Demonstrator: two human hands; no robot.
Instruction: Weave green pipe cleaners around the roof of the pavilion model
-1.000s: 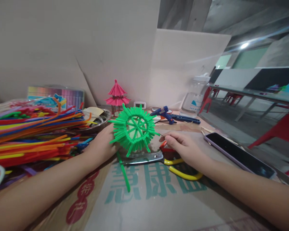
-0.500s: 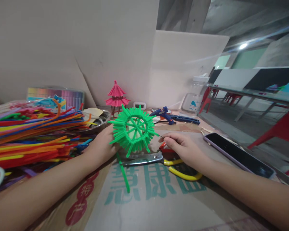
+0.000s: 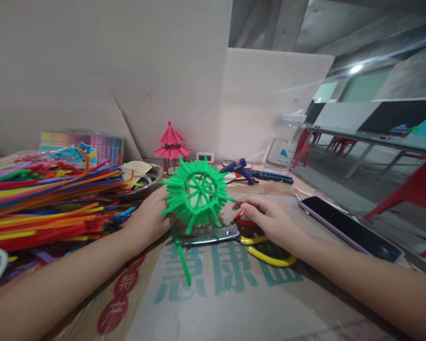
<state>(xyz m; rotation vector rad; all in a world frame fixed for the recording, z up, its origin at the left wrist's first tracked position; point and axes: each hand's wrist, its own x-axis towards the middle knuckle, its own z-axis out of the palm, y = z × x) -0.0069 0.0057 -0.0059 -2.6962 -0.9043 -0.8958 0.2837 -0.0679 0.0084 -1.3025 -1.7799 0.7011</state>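
A round piece of bright green pipe cleaners (image 3: 190,213), with spokes inside a ring and a fringe of short strips, is held up above the table. My left hand (image 3: 151,213) is closed on its left side, the fingertips hidden behind it. At its right edge, my right hand (image 3: 259,210) pinches a thin, dark, wire-like end by a protruding green strip; its exact kind is unclear. Beneath both lie metal scissors (image 3: 213,235) with yellow handles, partly covered by my right hand. A loose green pipe cleaner (image 3: 182,258) lies below the round piece.
Heaped coloured pipe cleaners (image 3: 49,189) fill the left, before a marker set (image 3: 106,147) and a metal bowl (image 3: 152,179). Behind stand a pink pagoda model (image 3: 171,137), a small digital display (image 3: 205,157), a blue glue gun (image 3: 239,168) and a bottle (image 3: 287,142). A phone (image 3: 351,227) lies right.
The green piece has tilted slightly in my hands, so its spokes appear turned. Both hands keep their hold, and the whole view has shifted a little.
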